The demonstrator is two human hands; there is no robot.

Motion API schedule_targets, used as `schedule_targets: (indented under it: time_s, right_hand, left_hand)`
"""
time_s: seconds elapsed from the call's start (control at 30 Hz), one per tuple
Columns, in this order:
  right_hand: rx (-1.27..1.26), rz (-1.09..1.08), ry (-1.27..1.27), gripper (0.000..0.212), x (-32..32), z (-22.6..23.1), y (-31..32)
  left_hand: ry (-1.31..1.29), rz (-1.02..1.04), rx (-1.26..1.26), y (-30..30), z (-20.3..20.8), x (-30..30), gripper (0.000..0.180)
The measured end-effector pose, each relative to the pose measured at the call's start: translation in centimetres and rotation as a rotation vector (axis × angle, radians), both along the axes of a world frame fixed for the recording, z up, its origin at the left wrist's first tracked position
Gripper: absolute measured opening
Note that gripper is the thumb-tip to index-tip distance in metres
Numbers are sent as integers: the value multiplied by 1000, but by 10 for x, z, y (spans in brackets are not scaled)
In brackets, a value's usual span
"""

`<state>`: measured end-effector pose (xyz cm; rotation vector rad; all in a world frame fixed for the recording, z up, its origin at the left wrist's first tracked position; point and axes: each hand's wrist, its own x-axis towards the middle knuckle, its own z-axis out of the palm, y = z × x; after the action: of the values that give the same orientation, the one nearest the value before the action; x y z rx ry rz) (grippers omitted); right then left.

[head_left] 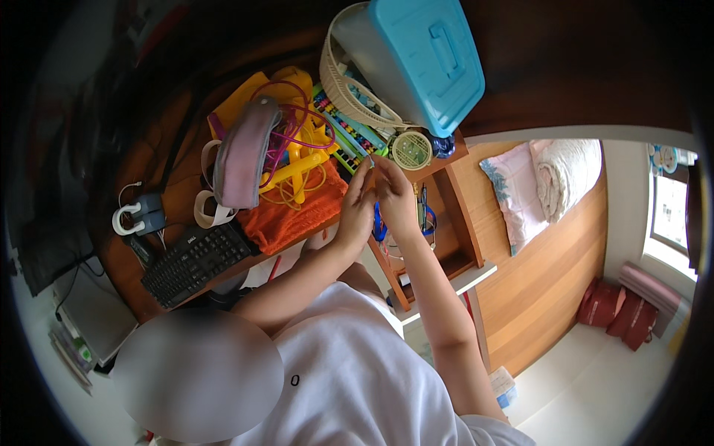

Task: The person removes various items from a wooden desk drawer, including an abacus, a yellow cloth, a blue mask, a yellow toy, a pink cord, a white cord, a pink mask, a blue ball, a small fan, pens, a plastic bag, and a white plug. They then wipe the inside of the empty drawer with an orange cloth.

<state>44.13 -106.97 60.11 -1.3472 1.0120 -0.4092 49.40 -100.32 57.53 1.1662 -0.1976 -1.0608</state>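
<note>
My left hand (358,213) and my right hand (395,195) meet above the near edge of the desk, beside the open wooden drawer (462,211). Both have their fingertips pinched together at one spot. Something small and pale shows there, too tiny to name. Beneath the hands, the drawer holds a blue looped item (380,223) and some pen-like sticks. Just beyond my fingertips lie a round tin with a green patterned lid (411,150) and several colourful strips with beads (349,134).
A pink pouch (249,152), yellow plastic pieces (299,172) and an orange cloth (291,215) are heaped to the left. Nearby are a black keyboard (199,262), a woven basket (335,70) and a blue-lidded box (431,63). Bedding (567,178) lies at the right.
</note>
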Motion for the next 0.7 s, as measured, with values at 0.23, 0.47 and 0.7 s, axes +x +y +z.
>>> schedule_targets:
  time_s: [0.23,0.47,0.7]
  right_hand:
    - [148,-265,-103,39,-83,-38,22]
    - [375,-389,49,36,-147,-94,43]
    - [329,-445,169,33,-184,-157,38]
  left_hand:
    - [46,-271,35,4,-17,-51,50]
    - [233,-545,345,11,-96,-103,46]
    - [207,-588,552,-13,-120,-141,44]
